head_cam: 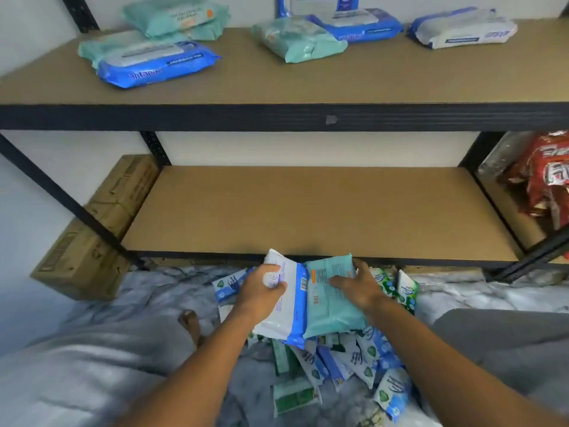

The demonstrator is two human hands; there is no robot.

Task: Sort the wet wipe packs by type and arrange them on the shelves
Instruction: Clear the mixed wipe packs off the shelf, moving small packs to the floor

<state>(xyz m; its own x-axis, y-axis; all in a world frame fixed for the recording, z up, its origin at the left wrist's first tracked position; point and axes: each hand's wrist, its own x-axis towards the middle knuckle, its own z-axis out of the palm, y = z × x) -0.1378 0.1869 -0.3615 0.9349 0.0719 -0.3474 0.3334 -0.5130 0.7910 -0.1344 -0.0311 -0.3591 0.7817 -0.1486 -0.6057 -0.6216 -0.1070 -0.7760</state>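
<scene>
**Two packs held side by side at the lip of the lower shelf**

Nearest the camera, the person's grey-clad knees frame a heap of small wipe packs [363, 362], white, blue and green, lying loose on a pale marbled floor [462, 291]. A bare foot [190, 322] shows just left of the heap.

Above the heap, both forearms reach forward. The left hand [261, 288] grips a white pack with blue edging [286, 318], with the fingers curled over its top face. The right hand [360, 288] grips a teal pack [326, 318], its thumb lying across the printed face and its fingers wrapped round the right edge. The two packs touch along their long sides and are held tilted, their far ends at the black front rail of the lower shelf [308, 211], a brown board.

Left of that shelf, outside the frame, cardboard boxes [101, 226] stand against the wall. To the right, beyond the upright, hangs a bunch of red snack bags [551, 180].

Farther off, the upper shelf [308, 84] carries larger packs in mixed order. At its left a blue pack [157, 66] lies on top of a teal one, with a second teal pack [175, 16] stacked behind. In the middle a teal pack [295, 41] lies against a blue and white pack [357, 26]. Apart at the right lies a white pack with blue ends [462, 29].
</scene>
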